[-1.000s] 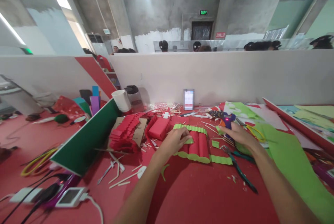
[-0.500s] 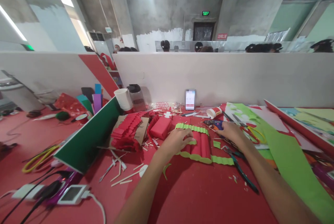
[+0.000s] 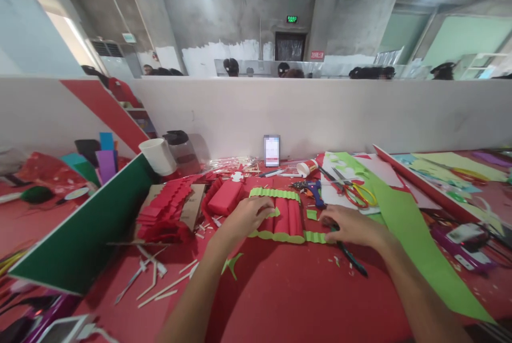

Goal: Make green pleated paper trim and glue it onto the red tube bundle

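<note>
Pinching a green scrap [image 3: 276, 212], the left hand [image 3: 248, 216] was over red rolls [image 3: 294, 218] on the surface [image 3: 304, 295], while I couldn't quite tell the grip of the right hand [image 3: 349, 225] by the pliers [image 3: 354, 262].

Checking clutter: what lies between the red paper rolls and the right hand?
Head view: a small green paper piece and a wavy green paper strip.

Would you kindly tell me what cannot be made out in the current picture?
All in the head view:
Red rolls: their left part is hidden by the left hand.
Pliers: the upper part is mostly covered by the right hand, so its grip is unclear.
Phone: the screen text is too blurred.
White box: cut off by the bottom edge.
</note>
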A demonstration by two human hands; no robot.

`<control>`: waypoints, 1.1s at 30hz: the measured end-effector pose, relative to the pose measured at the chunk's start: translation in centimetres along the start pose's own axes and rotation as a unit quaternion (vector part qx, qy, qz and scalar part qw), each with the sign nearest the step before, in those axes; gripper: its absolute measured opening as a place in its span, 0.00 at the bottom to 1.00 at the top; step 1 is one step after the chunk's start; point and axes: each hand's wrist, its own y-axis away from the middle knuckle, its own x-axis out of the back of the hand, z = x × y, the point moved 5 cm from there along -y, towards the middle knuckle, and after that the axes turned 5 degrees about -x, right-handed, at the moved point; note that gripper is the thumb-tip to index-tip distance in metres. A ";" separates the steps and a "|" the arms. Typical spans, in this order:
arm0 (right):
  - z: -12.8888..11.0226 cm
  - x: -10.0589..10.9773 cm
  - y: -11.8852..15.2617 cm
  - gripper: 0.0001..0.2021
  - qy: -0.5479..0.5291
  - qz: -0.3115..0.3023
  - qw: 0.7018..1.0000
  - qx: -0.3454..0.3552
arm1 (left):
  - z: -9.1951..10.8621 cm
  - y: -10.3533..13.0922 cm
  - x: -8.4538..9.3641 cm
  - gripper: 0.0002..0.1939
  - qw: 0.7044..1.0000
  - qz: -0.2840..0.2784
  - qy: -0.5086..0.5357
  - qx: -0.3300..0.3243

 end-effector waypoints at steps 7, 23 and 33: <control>-0.7 -1.8 0.9 0.08 0.107 0.018 0.994 -0.028 | -0.6 0.1 -0.3 0.15 1.000 -0.015 0.001 0.002; -4.4 -0.3 -0.3 0.11 -0.073 0.080 0.988 0.111 | -0.7 -0.1 -0.7 0.15 1.000 -0.023 0.002 0.002; -5.9 -0.8 -1.6 0.06 -0.219 0.084 0.963 0.131 | -0.4 -0.1 -0.6 0.17 0.999 -0.051 -0.014 -0.003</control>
